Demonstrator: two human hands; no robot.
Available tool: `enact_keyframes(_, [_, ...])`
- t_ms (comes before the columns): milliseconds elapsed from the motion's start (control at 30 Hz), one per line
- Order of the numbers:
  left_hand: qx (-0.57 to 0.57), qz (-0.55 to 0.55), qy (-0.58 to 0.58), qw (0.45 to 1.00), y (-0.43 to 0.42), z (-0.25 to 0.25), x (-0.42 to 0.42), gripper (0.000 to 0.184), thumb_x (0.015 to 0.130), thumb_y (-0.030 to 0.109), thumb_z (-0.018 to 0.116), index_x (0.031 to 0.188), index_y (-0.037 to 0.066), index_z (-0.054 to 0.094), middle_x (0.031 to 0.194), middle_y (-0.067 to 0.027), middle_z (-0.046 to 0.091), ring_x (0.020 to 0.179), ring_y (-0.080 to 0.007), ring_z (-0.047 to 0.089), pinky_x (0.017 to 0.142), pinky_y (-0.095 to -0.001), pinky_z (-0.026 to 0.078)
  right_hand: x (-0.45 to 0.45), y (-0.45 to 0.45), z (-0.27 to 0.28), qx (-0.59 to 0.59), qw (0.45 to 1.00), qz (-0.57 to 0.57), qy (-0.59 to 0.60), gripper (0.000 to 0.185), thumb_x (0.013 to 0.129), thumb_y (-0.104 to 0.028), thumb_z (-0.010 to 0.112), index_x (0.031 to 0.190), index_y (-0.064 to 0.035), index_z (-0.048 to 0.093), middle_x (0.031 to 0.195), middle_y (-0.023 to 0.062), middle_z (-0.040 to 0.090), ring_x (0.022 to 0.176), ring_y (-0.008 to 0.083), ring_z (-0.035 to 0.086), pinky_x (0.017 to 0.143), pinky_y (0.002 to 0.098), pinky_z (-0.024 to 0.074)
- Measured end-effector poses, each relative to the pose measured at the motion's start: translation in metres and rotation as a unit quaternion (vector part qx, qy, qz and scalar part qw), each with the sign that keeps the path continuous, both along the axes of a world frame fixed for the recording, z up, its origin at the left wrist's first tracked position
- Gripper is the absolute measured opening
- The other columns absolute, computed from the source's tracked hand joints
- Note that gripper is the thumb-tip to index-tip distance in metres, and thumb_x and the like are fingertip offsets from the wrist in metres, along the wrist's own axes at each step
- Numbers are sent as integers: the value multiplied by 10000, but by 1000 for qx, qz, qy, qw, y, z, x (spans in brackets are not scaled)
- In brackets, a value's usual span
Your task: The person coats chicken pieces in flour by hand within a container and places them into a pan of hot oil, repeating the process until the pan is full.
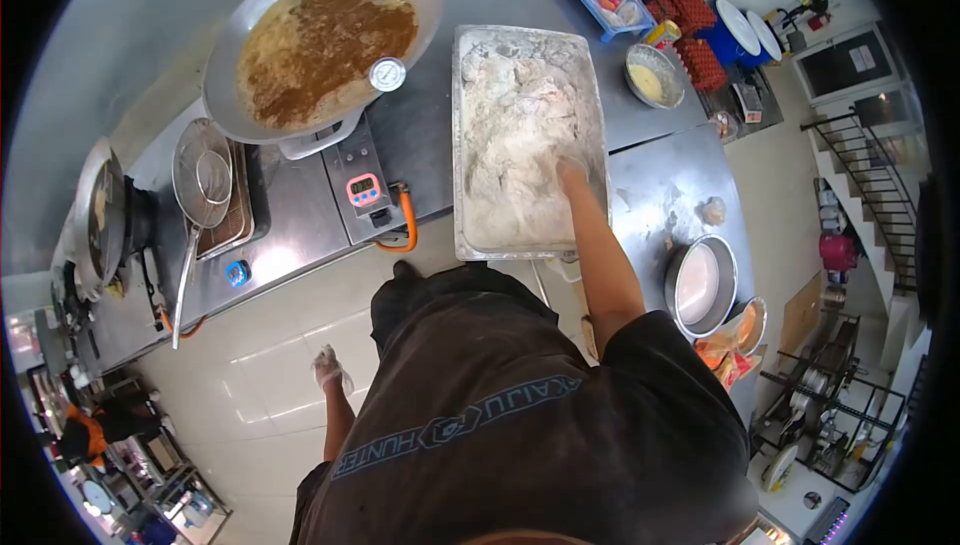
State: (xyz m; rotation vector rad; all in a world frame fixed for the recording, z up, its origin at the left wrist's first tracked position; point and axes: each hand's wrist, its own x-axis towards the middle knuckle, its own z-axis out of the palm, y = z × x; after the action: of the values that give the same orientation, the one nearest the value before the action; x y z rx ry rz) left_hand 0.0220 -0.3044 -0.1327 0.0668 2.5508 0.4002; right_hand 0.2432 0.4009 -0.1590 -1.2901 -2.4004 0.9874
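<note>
My right hand (571, 169) reaches into a large metal tray (459, 145) of white flour. Its fingers are sunk in the flour and hidden. Lumpy, flour-coated pieces (530, 105) lie heaped in the tray. Away from the counter, my left hand (328, 367) hangs low over the tiled floor, coated in white, fingers loosely apart and holding nothing visible. Left of the tray, a big wok (222, 75) contains brown, foamy oil (330, 50). A round dial thermometer (387, 74) sits at its near rim.
A digital timer (364, 189) is on the burner front. Strainers (203, 173) rest on a rack at left. At right are a bowl of pale yellow batter (654, 76), a deep round pan (731, 285) and a blue basket (602, 10). The counter edge (290, 273) runs before me.
</note>
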Motion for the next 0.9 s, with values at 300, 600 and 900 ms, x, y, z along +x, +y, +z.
enact_keyframes(300, [-49,-141,-23,989,8,-55,23,353,792,96,446,1136,166,485,1164,-179,478,1024,-348,490,816,-417,446,20,13,-36,-250,957,47,138,289,733,-47,554,1019,-13,568,944,88,594,796,174,560,712,307,443])
enact_keyframes(600, [-72,31,-71,994,21,-15,124,472,799,455,405,879,24,580,897,-241,571,866,-400,531,730,-477,393,26,-32,125,-207,961,8,182,293,719,-101,612,995,-13,567,936,74,594,758,163,563,664,287,455])
enact_keyframes(900, [-98,-89,-44,990,-20,-54,138,455,839,438,336,853,43,561,869,-214,576,844,-381,540,696,-460,404,28,-36,160,-73,972,123,-188,222,735,-83,539,932,4,594,925,136,611,834,255,587,738,350,472])
